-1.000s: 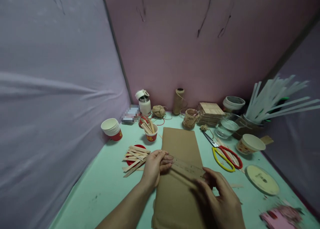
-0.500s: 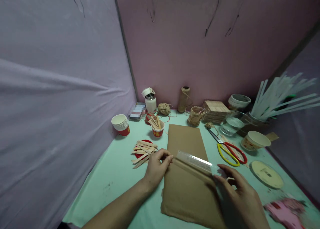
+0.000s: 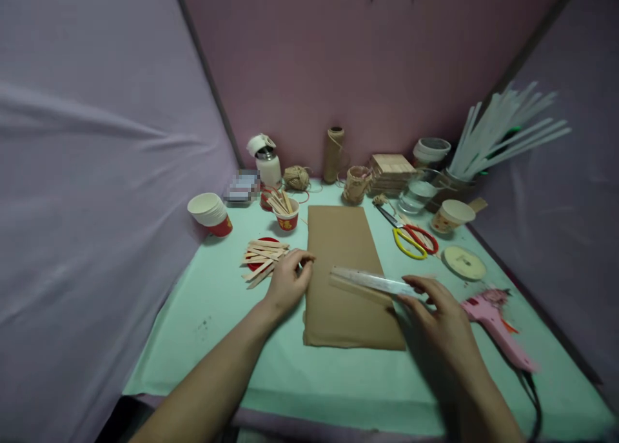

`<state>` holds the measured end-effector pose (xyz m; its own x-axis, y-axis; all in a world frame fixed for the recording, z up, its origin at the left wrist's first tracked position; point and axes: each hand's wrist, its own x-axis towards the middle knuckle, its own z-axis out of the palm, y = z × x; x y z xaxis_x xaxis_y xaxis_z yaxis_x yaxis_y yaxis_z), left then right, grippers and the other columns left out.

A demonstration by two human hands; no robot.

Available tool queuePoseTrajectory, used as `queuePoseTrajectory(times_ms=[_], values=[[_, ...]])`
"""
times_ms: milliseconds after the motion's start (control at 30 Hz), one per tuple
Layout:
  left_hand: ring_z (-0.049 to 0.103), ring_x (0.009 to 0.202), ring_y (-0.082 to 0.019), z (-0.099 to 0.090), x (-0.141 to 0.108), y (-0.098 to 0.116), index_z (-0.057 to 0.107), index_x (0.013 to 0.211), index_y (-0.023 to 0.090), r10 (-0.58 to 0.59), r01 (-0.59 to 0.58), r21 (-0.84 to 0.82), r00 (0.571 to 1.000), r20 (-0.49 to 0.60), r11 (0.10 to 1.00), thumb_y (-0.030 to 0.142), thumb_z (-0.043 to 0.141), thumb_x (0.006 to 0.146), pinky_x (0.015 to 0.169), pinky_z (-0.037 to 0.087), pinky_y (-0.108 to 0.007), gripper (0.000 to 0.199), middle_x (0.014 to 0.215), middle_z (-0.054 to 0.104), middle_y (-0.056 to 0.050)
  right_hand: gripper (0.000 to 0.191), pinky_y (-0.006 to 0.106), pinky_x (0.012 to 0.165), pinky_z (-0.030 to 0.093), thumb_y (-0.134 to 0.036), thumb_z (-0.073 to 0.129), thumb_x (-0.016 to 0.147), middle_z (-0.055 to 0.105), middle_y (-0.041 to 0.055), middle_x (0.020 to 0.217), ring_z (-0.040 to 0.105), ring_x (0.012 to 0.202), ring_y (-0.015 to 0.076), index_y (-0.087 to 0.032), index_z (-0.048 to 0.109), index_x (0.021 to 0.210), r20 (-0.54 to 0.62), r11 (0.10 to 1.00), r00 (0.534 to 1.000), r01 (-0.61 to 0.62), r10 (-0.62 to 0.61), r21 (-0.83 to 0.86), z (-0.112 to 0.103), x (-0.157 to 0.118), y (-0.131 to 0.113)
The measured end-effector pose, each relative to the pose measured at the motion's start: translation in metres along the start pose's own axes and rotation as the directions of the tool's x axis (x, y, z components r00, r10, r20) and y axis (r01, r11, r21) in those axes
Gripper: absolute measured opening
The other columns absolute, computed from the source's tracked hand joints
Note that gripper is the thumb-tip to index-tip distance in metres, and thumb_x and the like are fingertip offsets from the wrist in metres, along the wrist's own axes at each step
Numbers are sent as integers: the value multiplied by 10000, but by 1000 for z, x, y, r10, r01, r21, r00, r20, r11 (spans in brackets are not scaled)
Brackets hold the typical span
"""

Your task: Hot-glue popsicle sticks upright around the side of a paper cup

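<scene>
A brown cardboard sheet (image 3: 348, 320) lies lengthwise on the table in front of me. My left hand (image 3: 290, 280) is at its left edge, fingers curled and thumb and fingertips closed at the border. My right hand (image 3: 438, 307) grips the right end of a clear ruler (image 3: 370, 280) between thumb and fingers. The ruler slants across the middle of the cardboard, its far end pointing left and seemingly a little above the surface. Beside my left hand, flat wooden sticks (image 3: 261, 257) lie heaped on a red lid.
Scissors (image 3: 409, 236), a pale yellow disc (image 3: 464, 263) and a pink glue gun (image 3: 503, 330) lie to the right. Stacked paper cups (image 3: 210, 214) stand left, near a cup of sticks (image 3: 287, 220). Twine (image 3: 333, 156), wooden blocks (image 3: 391, 172) and white sticks (image 3: 503, 133) line the back.
The ruler in my right hand has swung to a flatter angle, and its left end now sits apart from my left hand. My view has tilted down, showing the table's front edge.
</scene>
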<state>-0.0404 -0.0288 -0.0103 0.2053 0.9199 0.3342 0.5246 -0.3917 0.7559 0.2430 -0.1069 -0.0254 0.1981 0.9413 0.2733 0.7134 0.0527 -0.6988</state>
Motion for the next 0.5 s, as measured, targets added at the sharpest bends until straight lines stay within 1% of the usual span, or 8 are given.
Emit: queuePoseTrajectory(times_ms=[100,200,300,400,500], values=[[613,824,-159,0,0,3,648,882,177,-13,14,-5,997,77,1000,118,472,818,718,471,-273,197,903,683,-48,350,409,856,474,-482,561,838,681,110,1036,608,976,272,-200,669,1015,17,1000,1000,20,-19,-12,-2,-5,-3],[624,864,-165,0,-2,7,658,886,176,-6,8,-16,989,149,1000,106,470,806,736,482,-273,215,915,687,-49,282,421,892,462,-421,580,842,675,95,1040,594,1002,271,-219,673,1014,102,998,993,67,-66,-10,1,-11,-9],[623,920,-175,0,-5,9,663,912,177,26,-18,-42,979,201,999,89,472,792,773,491,-282,242,942,685,-54,218,416,898,464,-367,588,854,666,79,1035,587,1005,260,-239,676,1006,185,994,977,107,-106,7,6,-21,-16],[617,935,-177,0,-6,10,667,928,177,53,-44,-46,973,226,998,76,472,780,810,490,-296,264,957,686,-55,205,414,888,471,-345,595,866,657,76,1033,579,1004,257,-246,678,1025,205,993,972,115,-112,-5,10,-32,-17],[618,919,-178,1,-7,10,668,924,176,54,-48,-32,970,237,998,89,472,794,822,486,-308,251,943,686,-56,230,436,895,462,-348,614,869,636,81,1045,559,1012,267,-246,676,1065,193,992,976,113,-101,-53,13,-41,-11]])
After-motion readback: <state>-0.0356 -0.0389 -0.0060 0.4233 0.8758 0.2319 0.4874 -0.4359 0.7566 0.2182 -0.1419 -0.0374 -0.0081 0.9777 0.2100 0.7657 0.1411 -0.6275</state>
